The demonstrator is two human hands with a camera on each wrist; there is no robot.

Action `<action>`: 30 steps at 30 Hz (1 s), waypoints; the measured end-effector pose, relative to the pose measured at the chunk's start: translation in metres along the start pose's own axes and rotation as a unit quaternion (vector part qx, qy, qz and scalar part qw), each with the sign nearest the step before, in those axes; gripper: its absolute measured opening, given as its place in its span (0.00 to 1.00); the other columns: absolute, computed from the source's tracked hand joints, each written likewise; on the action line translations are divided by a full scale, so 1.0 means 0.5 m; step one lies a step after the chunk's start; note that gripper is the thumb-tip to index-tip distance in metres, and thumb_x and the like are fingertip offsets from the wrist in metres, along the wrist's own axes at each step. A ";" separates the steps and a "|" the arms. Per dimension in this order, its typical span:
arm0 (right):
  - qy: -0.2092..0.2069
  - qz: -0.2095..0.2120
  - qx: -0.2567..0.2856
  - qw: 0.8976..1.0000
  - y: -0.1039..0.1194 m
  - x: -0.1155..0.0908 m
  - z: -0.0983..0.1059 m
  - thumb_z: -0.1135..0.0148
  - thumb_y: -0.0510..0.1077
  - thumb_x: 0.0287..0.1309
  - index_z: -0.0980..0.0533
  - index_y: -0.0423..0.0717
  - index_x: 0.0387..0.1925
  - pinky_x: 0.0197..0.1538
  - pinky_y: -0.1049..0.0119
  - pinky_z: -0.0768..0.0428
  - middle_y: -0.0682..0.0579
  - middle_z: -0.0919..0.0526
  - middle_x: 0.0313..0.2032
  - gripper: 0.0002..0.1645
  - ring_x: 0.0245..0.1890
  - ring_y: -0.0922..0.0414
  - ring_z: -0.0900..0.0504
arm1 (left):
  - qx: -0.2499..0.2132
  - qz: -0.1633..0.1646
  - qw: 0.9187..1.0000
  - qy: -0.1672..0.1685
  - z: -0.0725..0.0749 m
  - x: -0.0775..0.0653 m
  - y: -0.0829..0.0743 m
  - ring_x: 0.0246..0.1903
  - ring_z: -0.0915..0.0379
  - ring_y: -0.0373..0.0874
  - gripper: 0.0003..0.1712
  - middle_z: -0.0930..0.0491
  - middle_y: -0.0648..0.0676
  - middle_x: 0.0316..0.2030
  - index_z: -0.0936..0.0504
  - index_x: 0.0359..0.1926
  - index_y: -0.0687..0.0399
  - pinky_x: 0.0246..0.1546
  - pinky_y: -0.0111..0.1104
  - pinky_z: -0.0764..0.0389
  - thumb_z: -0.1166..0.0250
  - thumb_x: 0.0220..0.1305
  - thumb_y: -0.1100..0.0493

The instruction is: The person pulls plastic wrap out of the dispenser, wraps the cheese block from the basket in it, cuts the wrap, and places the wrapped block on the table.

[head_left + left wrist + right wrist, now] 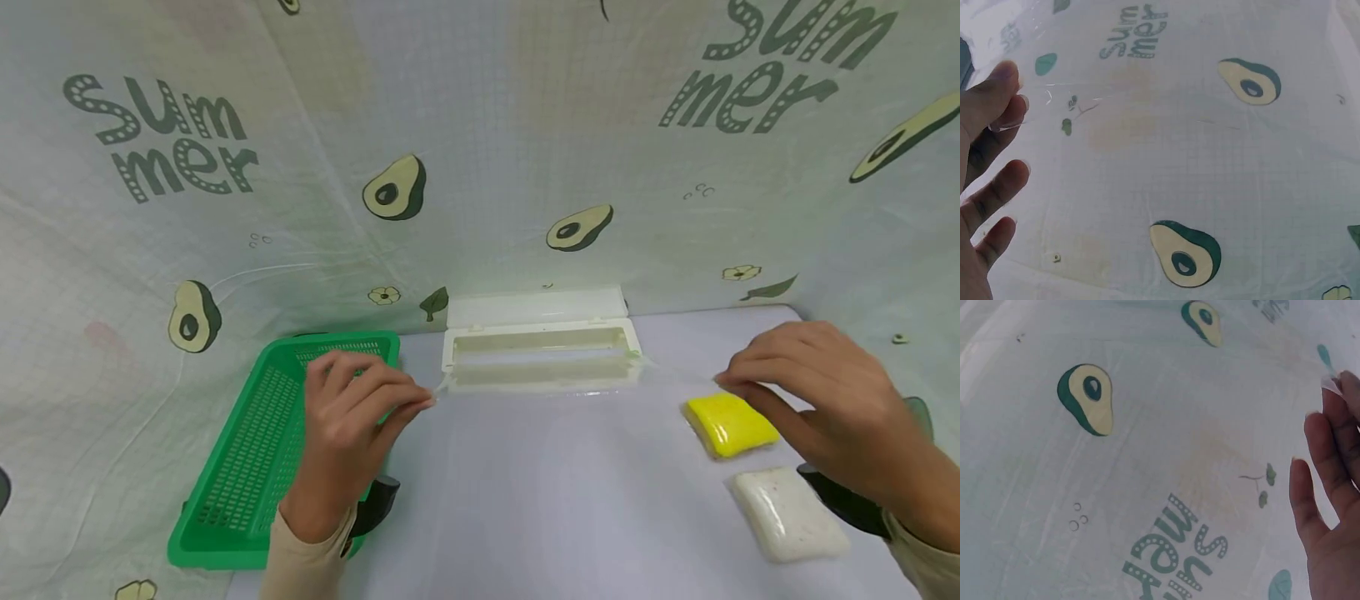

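A sheet of clear plastic wrap stretches between my two hands, in front of a long white wrap dispenser whose lid is raised. My left hand pinches one corner of the wrap between thumb and fingertip; the left wrist view shows its other fingers spread. On the other side my right hand pinches the opposite corner, and a whitish fold of the film shows at its fingertips in the right wrist view. The wrap is so transparent that most of its outline cannot be made out.
A green plastic basket stands at the left, partly behind my left hand. On the right lie a yellow wrapped packet and a white wrapped packet, under and near my right hand. A printed avocado cloth hangs behind the table.
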State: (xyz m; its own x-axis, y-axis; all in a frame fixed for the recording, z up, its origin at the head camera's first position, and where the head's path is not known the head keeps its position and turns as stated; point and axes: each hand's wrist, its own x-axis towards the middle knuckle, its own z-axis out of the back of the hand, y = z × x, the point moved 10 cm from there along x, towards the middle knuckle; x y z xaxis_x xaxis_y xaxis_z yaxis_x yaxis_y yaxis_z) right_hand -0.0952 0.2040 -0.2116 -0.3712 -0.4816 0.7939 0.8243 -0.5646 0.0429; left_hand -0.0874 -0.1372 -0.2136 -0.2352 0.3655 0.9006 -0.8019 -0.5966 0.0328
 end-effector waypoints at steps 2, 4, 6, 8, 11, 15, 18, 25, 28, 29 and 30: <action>0.022 0.014 0.038 0.999 0.014 -0.018 -0.009 0.51 0.60 0.82 0.16 0.40 0.30 0.64 0.80 0.35 0.51 0.16 0.30 0.34 0.42 0.65 0.26 | -0.028 -0.009 0.999 0.021 -0.001 -0.025 -0.013 0.33 0.26 0.47 0.21 0.15 0.48 0.26 0.10 0.28 0.54 0.47 0.43 0.34 0.36 0.77 0.50; 0.040 0.027 0.078 0.996 0.026 -0.039 -0.021 0.50 0.58 0.82 0.16 0.44 0.32 0.61 0.79 0.32 0.56 0.16 0.32 0.29 0.43 0.68 0.26 | -0.061 -0.008 0.996 0.060 -0.009 -0.053 -0.023 0.34 0.26 0.44 0.20 0.16 0.46 0.27 0.10 0.30 0.52 0.48 0.40 0.34 0.37 0.78 0.49; 0.062 0.034 0.119 0.990 0.035 -0.063 -0.039 0.48 0.55 0.82 0.16 0.49 0.35 0.57 0.78 0.30 0.60 0.17 0.35 0.23 0.43 0.69 0.26 | -0.103 0.000 0.989 0.104 -0.021 -0.084 -0.030 0.35 0.27 0.42 0.18 0.17 0.44 0.29 0.10 0.32 0.50 0.49 0.37 0.33 0.37 0.78 0.49; 0.107 0.016 0.159 0.981 0.039 -0.094 -0.067 0.46 0.55 0.81 0.17 0.55 0.39 0.51 0.79 0.28 0.65 0.18 0.37 0.16 0.42 0.71 0.26 | -0.135 0.025 0.978 0.156 -0.037 -0.119 -0.032 0.37 0.27 0.39 0.15 0.17 0.41 0.31 0.11 0.34 0.47 0.50 0.32 0.33 0.37 0.78 0.48; 0.182 -0.020 0.211 0.960 0.040 -0.154 -0.122 0.39 0.52 0.77 0.19 0.64 0.44 0.44 0.80 0.28 0.71 0.19 0.40 0.04 0.39 0.73 0.24 | -0.174 0.058 0.958 0.221 -0.068 -0.178 -0.037 0.38 0.27 0.35 0.09 0.18 0.38 0.33 0.11 0.36 0.43 0.51 0.28 0.30 0.32 0.73 0.49; 0.289 -0.078 0.283 0.911 0.041 -0.248 -0.207 0.31 0.42 0.70 0.21 0.68 0.45 0.39 0.78 0.25 0.73 0.19 0.40 0.13 0.38 0.72 0.23 | -0.203 0.113 0.920 0.317 -0.124 -0.271 -0.042 0.36 0.30 0.28 0.03 0.20 0.33 0.31 0.10 0.35 0.38 0.46 0.22 0.29 0.22 0.63 0.54; 0.344 -0.118 0.339 0.868 0.045 -0.316 -0.264 0.31 0.39 0.69 0.20 0.63 0.43 0.38 0.73 0.21 0.70 0.18 0.39 0.13 0.39 0.73 0.23 | -0.229 0.162 0.878 0.389 -0.173 -0.349 -0.045 0.35 0.31 0.26 0.06 0.20 0.31 0.29 0.08 0.34 0.38 0.40 0.19 0.31 0.20 0.59 0.56; 0.368 -0.138 0.375 0.840 0.055 -0.420 -0.357 0.32 0.40 0.70 0.21 0.56 0.39 0.36 0.71 0.23 0.68 0.18 0.35 0.07 0.38 0.74 0.24 | -0.210 0.189 0.829 0.482 -0.263 -0.490 -0.058 0.32 0.33 0.24 0.04 0.20 0.30 0.27 0.08 0.31 0.40 0.37 0.17 0.35 0.20 0.57 0.52; 0.348 -0.119 0.338 0.866 0.056 -0.443 -0.372 0.28 0.37 0.64 0.21 0.57 0.37 0.36 0.72 0.24 0.68 0.19 0.34 0.12 0.37 0.74 0.25 | -0.182 0.177 0.825 0.506 -0.282 -0.526 -0.068 0.31 0.36 0.22 0.05 0.21 0.30 0.26 0.08 0.31 0.39 0.37 0.17 0.36 0.19 0.56 0.51; 0.346 -0.117 0.331 0.871 0.057 -0.451 -0.376 0.27 0.35 0.61 0.21 0.57 0.37 0.36 0.72 0.24 0.68 0.20 0.34 0.14 0.37 0.74 0.25 | -0.172 0.173 0.823 0.513 -0.287 -0.534 -0.071 0.31 0.37 0.22 0.05 0.21 0.30 0.26 0.08 0.31 0.39 0.37 0.18 0.36 0.19 0.55 0.51; 0.341 -0.112 0.322 0.876 0.058 -0.456 -0.379 0.25 0.33 0.58 0.21 0.58 0.37 0.35 0.73 0.24 0.68 0.20 0.34 0.16 0.36 0.74 0.25 | -0.164 0.172 0.820 0.521 -0.291 -0.542 -0.074 0.31 0.37 0.22 0.05 0.22 0.30 0.25 0.08 0.32 0.39 0.37 0.18 0.36 0.18 0.55 0.52</action>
State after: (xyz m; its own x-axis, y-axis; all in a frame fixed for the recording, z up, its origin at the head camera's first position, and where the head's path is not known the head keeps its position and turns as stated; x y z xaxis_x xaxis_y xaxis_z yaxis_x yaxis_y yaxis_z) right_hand -0.0677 0.1706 -0.5063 -0.5430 -0.8195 0.1832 0.6867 -0.3078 0.6586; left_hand -0.0739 -0.1102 -0.5217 -0.6825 0.7302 -0.0319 -0.6548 -0.6302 -0.4171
